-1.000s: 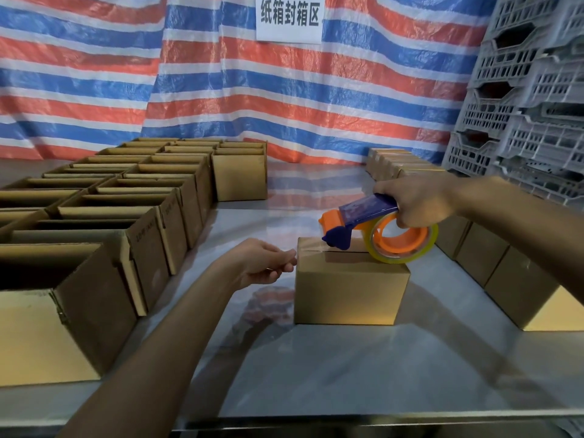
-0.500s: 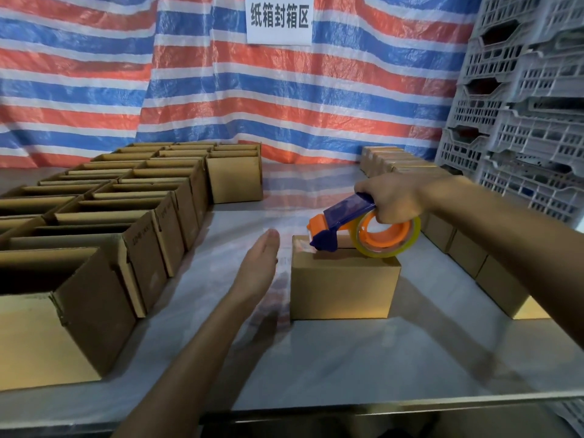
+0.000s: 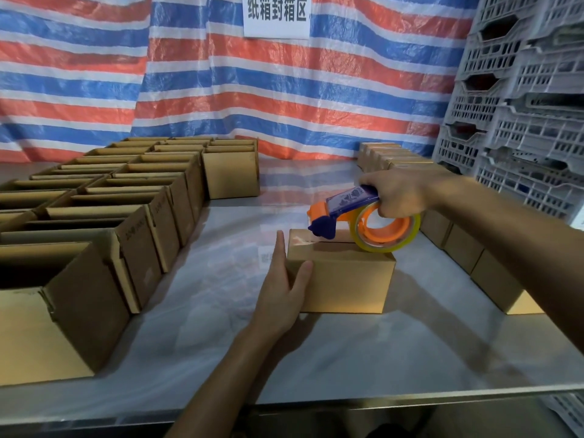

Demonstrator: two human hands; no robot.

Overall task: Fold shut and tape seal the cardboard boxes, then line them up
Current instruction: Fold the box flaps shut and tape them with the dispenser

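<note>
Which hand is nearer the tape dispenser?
Right. The right hand grips the tape dispenser over the box; the left hand lies flat against the box's left end.

— What shows of you here?
— Only my two arms. My left hand (image 3: 281, 298) is bare, and so is my right hand (image 3: 401, 192).
— Anything on the arms?
— My left forearm (image 3: 227, 374) and right forearm (image 3: 505, 232) are bare skin as far up as they show.

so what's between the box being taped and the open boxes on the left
Head view: only the left hand, flat against the left end of the box; the rest is bare table.
</note>
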